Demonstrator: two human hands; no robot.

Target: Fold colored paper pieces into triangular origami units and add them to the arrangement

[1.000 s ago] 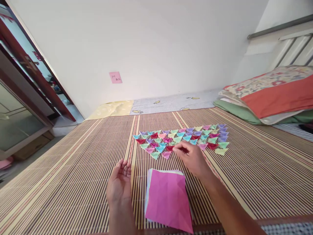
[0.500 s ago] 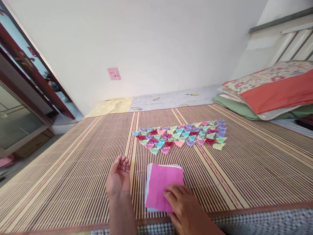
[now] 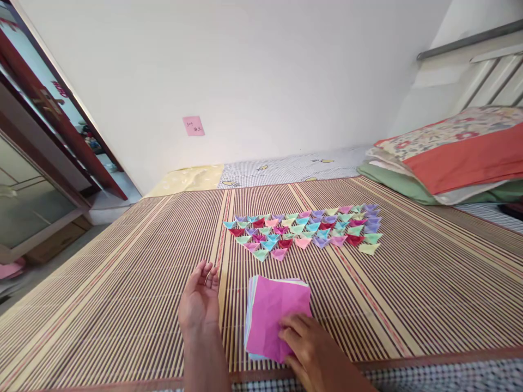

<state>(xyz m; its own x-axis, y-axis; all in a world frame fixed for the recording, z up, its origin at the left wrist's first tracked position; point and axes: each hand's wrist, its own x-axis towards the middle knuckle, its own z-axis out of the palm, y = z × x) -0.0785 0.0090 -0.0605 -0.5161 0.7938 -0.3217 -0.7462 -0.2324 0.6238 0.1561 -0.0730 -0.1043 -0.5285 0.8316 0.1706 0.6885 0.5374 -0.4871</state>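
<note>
Touching the pink sheet (image 3: 267,310) with the right hand (image 3: 311,347); holding the left hand (image 3: 200,302) released, palm up, fingers (image 3: 202,272) loosely curled.
Seeing the pink sheet lying atop the paper stack (image 3: 251,299) on the striped mat (image 3: 143,283), nearer than the rows of folded papers (image 3: 303,243). Missing its lower right corner behind the right hand; not managing to tell pinching from mere resting. Finding both forearms (image 3: 206,362) cut off at the bottom, some folded papers overlapping, and the writing on the pink wall note (image 3: 193,126) hard to read.

The right hand (image 3: 309,344) has left the folded paper triangles (image 3: 303,243), now down on the magenta sheet (image 3: 267,313)!
</note>
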